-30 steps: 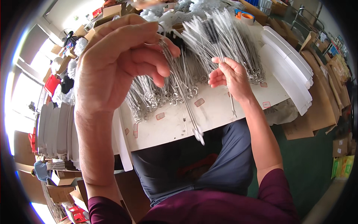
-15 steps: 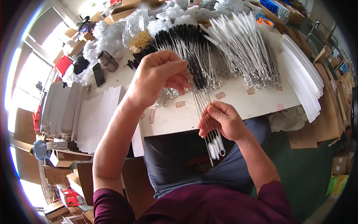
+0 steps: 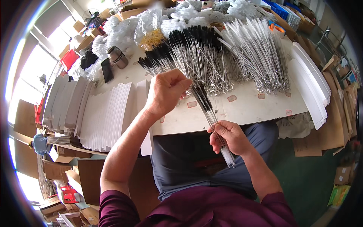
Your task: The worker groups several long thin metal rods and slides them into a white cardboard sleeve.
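A slim bundle of wire-handled brushes (image 3: pixel 203 99) slants over the table's front edge, black bristles toward its upper end and white tips (image 3: pixel 227 156) at the lower end. My right hand (image 3: pixel 229 137) is closed round its lower part, with the thumb on top. At the bundle's upper end, the fingers of my left hand (image 3: pixel 166 92) are pinched together on the brush ends; my fingers partly hide what they grip. Behind lie heaps of similar brushes: black-bristled ones (image 3: pixel 194 45) in the middle and white-bristled ones (image 3: pixel 253 53) to the right.
Folded white cartons (image 3: pixel 109 117) stand in rows at the left, and more white cartons (image 3: pixel 310 83) lie at the right edge. A phone (image 3: pixel 107 70), a steel flask (image 3: pixel 117 57), yellow ties (image 3: pixel 152 39) and an orange tape roll (image 3: pixel 278 29) sit farther back on the table (image 3: pixel 242 109).
The brushes have gone from fanned out to a tight bundle. In the picture, both hands now sit lower and farther right, along with a slight shift of the whole view.
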`<state>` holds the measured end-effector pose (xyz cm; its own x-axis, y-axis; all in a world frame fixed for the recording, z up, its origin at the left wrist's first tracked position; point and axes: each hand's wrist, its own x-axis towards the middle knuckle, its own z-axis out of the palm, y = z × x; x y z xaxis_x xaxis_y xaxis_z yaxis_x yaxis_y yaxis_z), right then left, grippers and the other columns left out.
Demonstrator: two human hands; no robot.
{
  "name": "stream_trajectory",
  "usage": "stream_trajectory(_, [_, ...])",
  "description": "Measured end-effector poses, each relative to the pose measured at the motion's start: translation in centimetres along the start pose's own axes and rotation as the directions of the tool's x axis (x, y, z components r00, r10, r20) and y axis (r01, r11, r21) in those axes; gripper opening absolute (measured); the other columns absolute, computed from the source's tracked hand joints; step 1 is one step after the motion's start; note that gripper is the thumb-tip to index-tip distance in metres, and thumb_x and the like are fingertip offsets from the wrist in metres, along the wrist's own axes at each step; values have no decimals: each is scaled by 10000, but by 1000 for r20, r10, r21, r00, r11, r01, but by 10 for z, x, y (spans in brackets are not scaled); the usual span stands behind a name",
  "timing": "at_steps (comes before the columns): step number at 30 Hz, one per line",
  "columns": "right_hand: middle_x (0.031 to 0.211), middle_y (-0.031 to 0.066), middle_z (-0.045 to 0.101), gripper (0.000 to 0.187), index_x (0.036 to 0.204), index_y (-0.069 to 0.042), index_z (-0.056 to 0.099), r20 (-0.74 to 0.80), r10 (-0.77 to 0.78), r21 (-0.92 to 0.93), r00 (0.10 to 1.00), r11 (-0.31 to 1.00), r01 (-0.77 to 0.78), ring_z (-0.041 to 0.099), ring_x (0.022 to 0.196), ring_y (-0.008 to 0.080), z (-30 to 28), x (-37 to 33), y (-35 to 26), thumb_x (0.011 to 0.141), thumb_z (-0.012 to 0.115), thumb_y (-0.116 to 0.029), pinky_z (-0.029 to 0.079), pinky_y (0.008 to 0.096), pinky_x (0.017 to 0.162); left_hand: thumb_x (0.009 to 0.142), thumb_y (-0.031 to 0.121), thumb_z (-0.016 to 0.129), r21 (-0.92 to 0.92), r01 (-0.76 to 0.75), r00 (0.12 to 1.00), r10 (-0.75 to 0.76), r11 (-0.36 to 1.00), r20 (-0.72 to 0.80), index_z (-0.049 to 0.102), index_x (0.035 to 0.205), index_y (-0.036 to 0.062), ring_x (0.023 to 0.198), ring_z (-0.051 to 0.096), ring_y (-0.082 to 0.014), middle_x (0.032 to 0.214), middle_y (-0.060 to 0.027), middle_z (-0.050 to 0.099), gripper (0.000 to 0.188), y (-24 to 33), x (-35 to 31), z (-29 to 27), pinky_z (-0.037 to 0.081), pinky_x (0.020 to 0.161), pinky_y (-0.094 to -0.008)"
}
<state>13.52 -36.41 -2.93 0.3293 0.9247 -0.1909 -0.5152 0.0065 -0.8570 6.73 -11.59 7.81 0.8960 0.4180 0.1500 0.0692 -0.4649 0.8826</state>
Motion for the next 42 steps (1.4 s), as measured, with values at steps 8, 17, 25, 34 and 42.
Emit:
stream_trajectory(8, [694,5,582,320,1107,19,658,-60,-18,-121,998,993,11,454,508,42,-4,-5,7,1118,460,-232,386,215,458,894,47,756,370,-331,906,402,868,-134,712,881,15,656,677,-121,719,-88,703,56,-12,-21,11,516,614,-277])
stream_trajectory(17, [670,-48,466,340,1143,15,674,-117,-44,-275,992,961,10,375,547,12,1,-9,13,1117,481,-264,334,185,472,827,-40,720,641,-552,754,647,534,111,697,980,20,678,687,-245,824,-96,670,165,-22,-54,14,545,577,-355])
stream_trajectory(25, [650,-83,410,355,1040,4,721,-189,-29,-327,982,944,-36,356,581,15,0,-10,19,1090,554,-305,287,210,508,844,150,776,705,-264,874,472,658,-114,669,1024,8,728,681,-333,849,-152,671,253,-57,-86,-5,558,631,-414])
stream_trajectory(34, [641,-83,388,335,1011,12,710,-179,9,-363,984,929,-75,340,577,21,5,-3,25,1095,542,-266,290,220,496,786,536,803,755,533,827,-424,382,-369,617,1041,-87,983,729,-397,996,-262,733,699,-94,-86,-51,569,859,-454])
stream_trajectory(42, [637,-80,406,334,1002,13,707,-174,1,-426,985,902,-76,345,572,18,5,-7,25,1093,543,-263,292,221,495,819,320,700,237,677,733,-608,697,-305,645,1044,-72,705,712,-295,877,-201,711,456,-125,-94,-82,583,703,-409])
